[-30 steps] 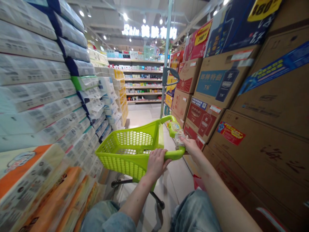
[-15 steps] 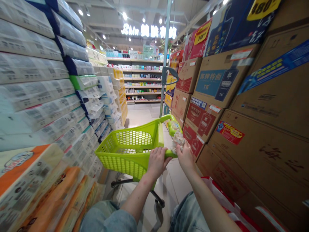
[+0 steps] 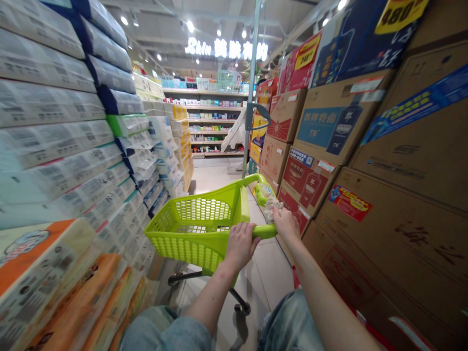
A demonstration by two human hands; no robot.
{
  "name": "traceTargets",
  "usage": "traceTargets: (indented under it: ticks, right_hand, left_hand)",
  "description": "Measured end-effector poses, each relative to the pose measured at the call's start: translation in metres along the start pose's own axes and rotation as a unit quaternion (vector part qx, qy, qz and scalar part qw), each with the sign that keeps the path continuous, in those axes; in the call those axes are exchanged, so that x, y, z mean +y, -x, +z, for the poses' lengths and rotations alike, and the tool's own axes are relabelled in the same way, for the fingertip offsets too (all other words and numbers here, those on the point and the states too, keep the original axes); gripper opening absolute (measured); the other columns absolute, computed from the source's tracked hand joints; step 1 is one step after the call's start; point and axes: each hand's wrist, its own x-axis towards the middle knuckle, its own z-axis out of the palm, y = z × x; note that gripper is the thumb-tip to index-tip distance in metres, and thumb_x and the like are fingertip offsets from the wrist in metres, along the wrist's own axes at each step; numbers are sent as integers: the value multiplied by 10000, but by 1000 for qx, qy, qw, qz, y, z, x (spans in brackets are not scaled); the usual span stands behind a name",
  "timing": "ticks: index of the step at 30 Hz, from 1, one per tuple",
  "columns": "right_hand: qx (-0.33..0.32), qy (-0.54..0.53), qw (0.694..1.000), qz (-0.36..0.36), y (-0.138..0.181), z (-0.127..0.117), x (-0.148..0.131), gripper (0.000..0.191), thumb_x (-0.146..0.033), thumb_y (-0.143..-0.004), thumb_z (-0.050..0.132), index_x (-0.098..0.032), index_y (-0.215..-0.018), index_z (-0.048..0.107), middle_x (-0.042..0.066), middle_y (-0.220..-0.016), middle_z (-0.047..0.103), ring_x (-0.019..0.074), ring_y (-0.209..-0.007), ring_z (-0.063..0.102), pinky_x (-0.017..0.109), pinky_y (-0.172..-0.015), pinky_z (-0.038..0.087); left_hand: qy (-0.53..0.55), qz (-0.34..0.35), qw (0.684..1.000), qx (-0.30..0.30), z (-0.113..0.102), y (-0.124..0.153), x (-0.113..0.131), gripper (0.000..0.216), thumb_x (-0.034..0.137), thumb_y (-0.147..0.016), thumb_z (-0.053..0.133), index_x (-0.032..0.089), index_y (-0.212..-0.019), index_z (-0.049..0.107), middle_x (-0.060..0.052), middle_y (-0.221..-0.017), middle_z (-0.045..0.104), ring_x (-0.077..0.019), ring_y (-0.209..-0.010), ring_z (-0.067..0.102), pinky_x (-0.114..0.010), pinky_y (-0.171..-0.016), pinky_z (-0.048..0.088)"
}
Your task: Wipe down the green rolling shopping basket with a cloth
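A lime-green shopping cart (image 3: 197, 243) with a perforated basket stands in front of me, turned sideways. My left hand (image 3: 239, 243) is wrapped round the near end of its handle (image 3: 265, 231). Farther along, at the handle's bend, my right hand (image 3: 285, 223) is closed on a crumpled whitish cloth (image 3: 271, 208) and presses it to the green frame. The fingertips of that hand are partly hidden. Just beyond the cloth is a green panel (image 3: 262, 193) with a label on the handle.
Tissue packs (image 3: 47, 107) are stacked high on the left, with orange packs (image 3: 76, 302) low in front. Cardboard cartons (image 3: 321, 117) line the right. A metal post (image 3: 252, 73) rises ahead. Beyond it, a person in white (image 3: 236, 131) is partly visible before the shelves (image 3: 204, 117).
My right hand has slid the cloth a little to the right along the handle, showing more green bar. My left hand keeps its hold. A person in white has appeared behind the post.
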Motion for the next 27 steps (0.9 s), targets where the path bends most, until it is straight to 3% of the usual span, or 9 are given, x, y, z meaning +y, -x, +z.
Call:
traceTargets:
  ticks: [5, 9, 12, 15, 19, 22, 24, 27]
  right_hand:
    - [47, -100, 994, -25, 31, 16, 4, 520, -365, -886, 273, -59, -1216, 532, 217, -1115, 628, 275, -1045, 599, 345, -837, 466]
    - [146, -114, 977, -107, 54, 29, 5, 542, -337, -885, 281, -31, -1307, 427, 209, -1382, 409, 287, -1303, 360, 394, -1006, 364]
    - [154, -61, 969, -184, 55, 26, 8, 460, -296, -873, 326, -71, -1221, 526, 155, -1402, 406, 275, -1354, 253, 418, -1068, 283]
    - [125, -4, 962, -243, 44, 17, 13, 385, -279, -869, 352, -86, -1052, 631, 149, -1332, 499, 259, -1326, 305, 424, -1100, 219]
    - [117, 22, 954, -275, 24, 14, 21, 367, -281, -866, 375, -96, -1027, 647, 130, -1289, 548, 239, -1276, 384, 430, -1109, 199]
    - [136, 25, 945, -295, 10, 18, 28, 370, -267, -862, 389, -82, -1070, 633, 129, -1261, 572, 240, -1268, 394, 440, -1100, 222]
    - [156, 29, 934, -320, 4, 21, 32, 364, -255, -867, 394, -73, -1079, 627, 133, -1221, 598, 244, -1254, 410, 444, -1094, 240]
    - [185, 38, 912, -364, 1, 25, 35, 332, -244, -885, 395, -83, -1054, 631, 135, -1138, 634, 232, -1204, 453, 431, -1088, 261]
  left_hand:
    - [-6, 4, 1000, 8, 1, 1, 0, 265, 359, -873, 477, 201, -1085, 497, -63, -956, 566, -221, -903, 503, -365, -792, 379]
    - [2, -1, 1000, 7, 3, 1, -1, 293, 343, -859, 506, 193, -1109, 486, -64, -970, 571, -223, -923, 505, -370, -804, 387]
    - [30, 7, 1000, 4, 2, 0, -2, 370, 335, -858, 508, 185, -1190, 448, -75, -1026, 580, -226, -974, 510, -383, -840, 396]
    - [77, 38, 996, -9, -2, 0, -9, 525, 309, -854, 512, 175, -1327, 327, -99, -1166, 556, -221, -1087, 491, -387, -916, 391]
    - [80, 28, 996, -24, -9, 5, -40, 551, 368, -879, 467, 166, -1362, 294, -126, -1307, 475, -228, -1220, 415, -398, -1004, 344]
    - [27, -48, 995, -78, -10, 14, -75, 406, 397, -915, 389, 183, -1258, 427, -87, -1139, 594, -225, -1072, 526, -411, -958, 371]
    - [-15, -57, 991, -122, -8, 19, -93, 330, 359, -925, 370, 179, -1171, 496, -82, -1072, 614, -220, -994, 550, -374, -888, 407]
    - [-78, -68, 986, -131, -2, 22, -101, 285, 353, -916, 390, 173, -1089, 528, -80, -1020, 613, -234, -947, 545, -371, -835, 406]
